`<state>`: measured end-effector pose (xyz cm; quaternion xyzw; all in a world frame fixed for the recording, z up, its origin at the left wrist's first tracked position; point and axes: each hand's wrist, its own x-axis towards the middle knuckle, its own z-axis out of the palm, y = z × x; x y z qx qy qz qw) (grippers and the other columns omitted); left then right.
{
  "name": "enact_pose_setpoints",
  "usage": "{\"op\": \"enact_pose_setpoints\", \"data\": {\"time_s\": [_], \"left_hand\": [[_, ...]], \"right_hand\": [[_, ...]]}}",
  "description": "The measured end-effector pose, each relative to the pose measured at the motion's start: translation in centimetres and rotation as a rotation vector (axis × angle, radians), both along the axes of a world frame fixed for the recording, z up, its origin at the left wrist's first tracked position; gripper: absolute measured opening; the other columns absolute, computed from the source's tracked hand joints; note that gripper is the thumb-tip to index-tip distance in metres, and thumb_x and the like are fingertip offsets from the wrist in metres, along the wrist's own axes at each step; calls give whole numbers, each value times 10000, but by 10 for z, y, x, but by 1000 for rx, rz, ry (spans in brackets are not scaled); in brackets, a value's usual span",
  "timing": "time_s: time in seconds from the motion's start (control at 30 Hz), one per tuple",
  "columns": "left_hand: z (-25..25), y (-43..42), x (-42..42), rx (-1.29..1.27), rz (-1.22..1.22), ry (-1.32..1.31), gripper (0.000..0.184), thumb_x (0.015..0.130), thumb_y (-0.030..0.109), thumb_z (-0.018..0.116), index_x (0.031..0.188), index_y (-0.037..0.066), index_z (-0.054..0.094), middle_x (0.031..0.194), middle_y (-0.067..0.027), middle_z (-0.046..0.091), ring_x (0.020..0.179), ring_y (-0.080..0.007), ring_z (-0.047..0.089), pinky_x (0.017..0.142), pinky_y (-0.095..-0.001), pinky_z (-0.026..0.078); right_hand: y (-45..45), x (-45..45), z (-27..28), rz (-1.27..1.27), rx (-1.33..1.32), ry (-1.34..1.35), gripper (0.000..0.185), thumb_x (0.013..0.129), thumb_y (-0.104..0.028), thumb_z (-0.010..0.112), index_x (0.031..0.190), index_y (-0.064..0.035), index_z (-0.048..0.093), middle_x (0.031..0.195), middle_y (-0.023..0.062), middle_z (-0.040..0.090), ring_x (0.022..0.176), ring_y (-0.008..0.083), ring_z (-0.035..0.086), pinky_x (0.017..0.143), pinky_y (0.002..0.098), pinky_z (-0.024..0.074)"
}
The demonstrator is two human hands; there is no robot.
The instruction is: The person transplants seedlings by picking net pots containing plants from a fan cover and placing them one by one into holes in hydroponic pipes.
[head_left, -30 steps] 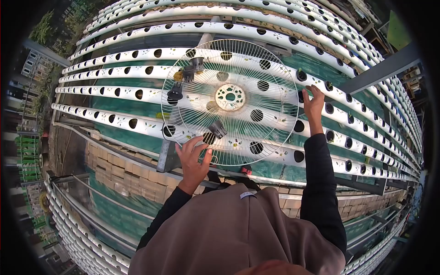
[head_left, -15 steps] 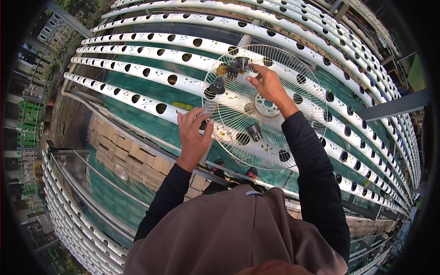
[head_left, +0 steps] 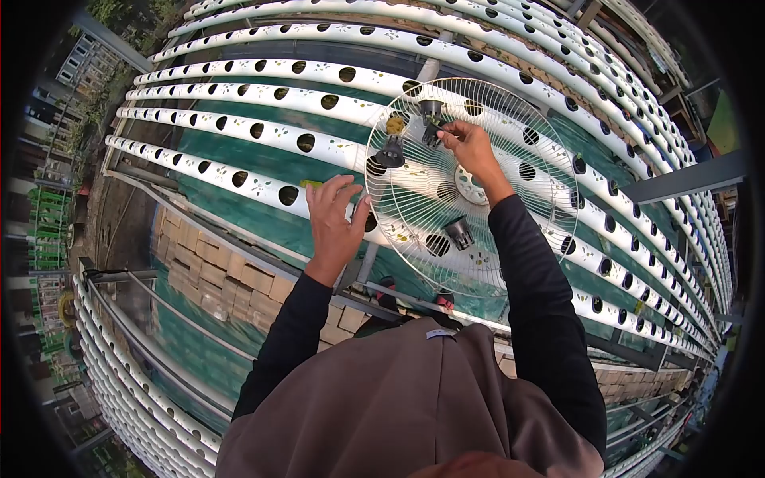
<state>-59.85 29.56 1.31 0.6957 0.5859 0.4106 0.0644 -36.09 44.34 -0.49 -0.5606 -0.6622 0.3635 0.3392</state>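
A round white wire fan guard (head_left: 526,239) lies over the white pipes, with several black net pots on it. My right hand (head_left: 472,151) pinches one dark net pot (head_left: 432,135) between thumb and fingertips, near the far side of the guard. Just beyond, another net pot (head_left: 431,107) touches or overlaps it. To its left are a tipped net pot (head_left: 390,153) and a yellowish-brown clump (head_left: 395,124). One more net pot (head_left: 458,233) lies on the nearer part. At the guard's left rim, my left hand (head_left: 335,223) has its fingers apart and holds nothing.
Rows of white pipes (head_left: 183,118) with round holes run across the view, small leaf bits scattered on them. Green sheeting (head_left: 239,215) and stacked tan blocks (head_left: 211,263) lie below. A grey metal beam (head_left: 689,179) juts in from the right.
My right hand has closed its fingers on a net pot, which has shifted slightly right and nearer, apart from the tipped one. My left hand stays by the rim.
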Motion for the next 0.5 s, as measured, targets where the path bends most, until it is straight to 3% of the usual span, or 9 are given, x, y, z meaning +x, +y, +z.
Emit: {"op": "enact_pose_setpoints", "data": {"time_s": [0.07,0.3,0.5], "left_hand": [[1,14,6,19,-27,46,168,783,144,632,925,61,595,1058,-53,551,1012,-261,504,976,-565,229],[-8,69,19,91,-110,342,237,743,109,639,971,59,600,951,-52,554,968,-238,507,1000,-573,224],[-21,92,17,44,-120,574,109,740,99,620,840,56,621,755,-54,576,830,-236,528,992,-573,247]], "right_hand": [[-15,16,15,-45,-182,266,222,833,-176,640,900,34,619,748,38,628,647,116,585,577,255,450],[-81,100,46,-163,-214,561,206,838,-193,636,962,-30,615,796,24,632,674,105,596,580,234,451],[-144,155,49,-434,-117,597,197,835,-196,638,945,-35,612,817,36,635,675,118,610,578,221,456]]}}
